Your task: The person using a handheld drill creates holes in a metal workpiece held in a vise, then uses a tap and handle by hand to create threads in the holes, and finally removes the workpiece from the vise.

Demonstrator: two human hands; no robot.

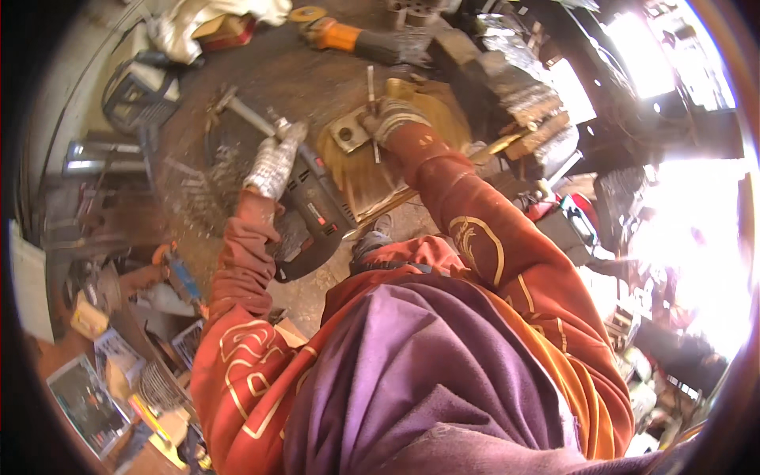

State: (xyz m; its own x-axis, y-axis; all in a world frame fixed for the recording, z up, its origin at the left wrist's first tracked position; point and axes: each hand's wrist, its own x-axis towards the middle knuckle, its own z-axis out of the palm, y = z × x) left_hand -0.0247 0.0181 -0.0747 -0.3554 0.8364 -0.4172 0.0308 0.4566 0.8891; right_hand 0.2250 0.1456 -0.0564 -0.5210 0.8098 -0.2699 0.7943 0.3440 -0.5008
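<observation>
My right hand [389, 119], in a pale knitted glove, is closed at a square metal piece with a round hole [347, 134]. A thin metal bar [372, 87] crosses beside its fingers. Both are over a round wooden board [431, 107]. My left hand [275, 165], also gloved, has its fingers drawn together around something small that I cannot make out. A hammer-like tool [252, 115] with a metal shaft reaches up to its fingertips. Just right of that hand lies a black power tool [315, 202] with a grey grip.
An orange and black angle grinder [344, 36] lies at the far side. Stacked wood and metal pieces [522, 87] crowd the far right. A grey-black machine [138, 95] stands far left, above a shiny metal cylinder [103, 158]. Cartons and tools [134, 372] clutter the lower left.
</observation>
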